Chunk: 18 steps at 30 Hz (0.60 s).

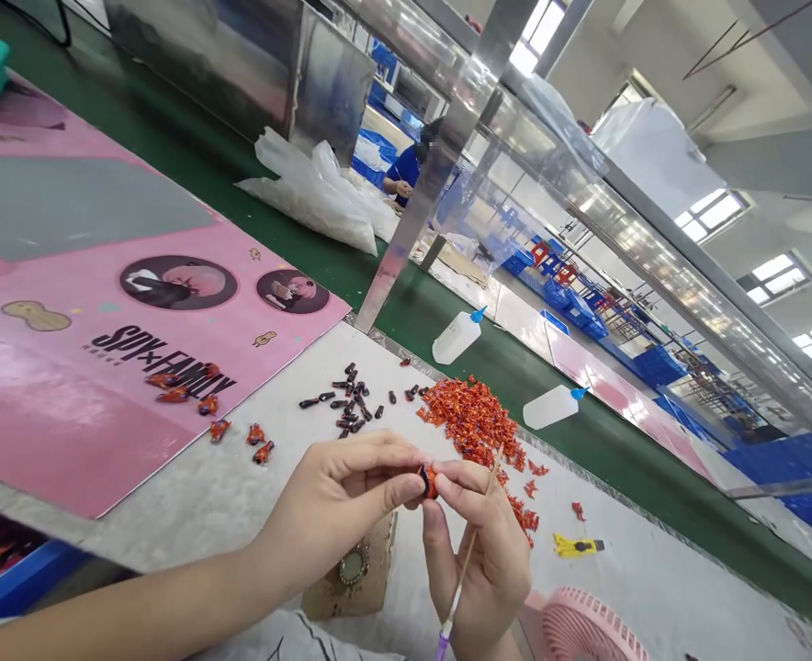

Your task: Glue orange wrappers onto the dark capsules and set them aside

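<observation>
A small orange-and-black figure part [428, 479] is pinched between the fingertips of both hands. My left hand [351, 491] closes on it from the left, thumb and fingers together. My right hand [481, 542] grips its right side, and a thin wooden stick [471, 551] with a purple lower end, like a slim brush, rests across the same hand. Just beyond the fingers lies a heap of small orange pieces [471, 418]. Several black pieces [351, 404] are scattered left of the heap. Below the hands is a brown board [371, 588] with a small round metal-rimmed dish [354, 565].
Finished-looking orange-and-black parts [258, 441] lie by a pink printed mat [68, 386]. Two white bottles [457, 338] with blue tips stand tilted beyond the heap. A yellow cutter [575, 546] and pink fan [589, 629] are at right. A metal post [412, 220] rises ahead; a co-worker [406, 170] sits beyond.
</observation>
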Tool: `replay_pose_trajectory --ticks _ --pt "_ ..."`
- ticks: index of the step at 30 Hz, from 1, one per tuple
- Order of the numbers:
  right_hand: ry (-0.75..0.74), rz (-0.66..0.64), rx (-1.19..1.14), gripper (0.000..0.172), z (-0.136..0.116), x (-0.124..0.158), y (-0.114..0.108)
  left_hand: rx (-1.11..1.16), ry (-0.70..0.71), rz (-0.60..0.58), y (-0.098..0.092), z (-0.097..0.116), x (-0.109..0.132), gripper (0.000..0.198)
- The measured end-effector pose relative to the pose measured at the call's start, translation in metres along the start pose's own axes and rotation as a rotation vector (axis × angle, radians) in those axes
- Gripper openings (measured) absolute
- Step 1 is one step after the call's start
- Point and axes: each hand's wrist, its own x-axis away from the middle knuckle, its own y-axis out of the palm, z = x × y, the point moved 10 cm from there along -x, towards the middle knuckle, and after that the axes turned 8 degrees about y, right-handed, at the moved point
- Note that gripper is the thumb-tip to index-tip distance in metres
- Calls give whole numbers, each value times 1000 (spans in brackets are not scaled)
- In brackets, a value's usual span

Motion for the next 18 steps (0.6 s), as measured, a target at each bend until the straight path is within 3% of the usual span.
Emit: replay_pose_trajectory --ticks 5,8,13,18 --pt "-13 -6 34 21 1 -4 2 69 -26 53 -1 -4 -3 18" --pt "-17 0 44 18 2 -2 3 94 -52 79 -3 -7 -2 30" --pt "-12 51 22 12 2 -1 1 73 55 25 1 5 -3 30" --pt "37 44 -104 13 6 -1 -1 44 62 5 -1 7 -2 33"
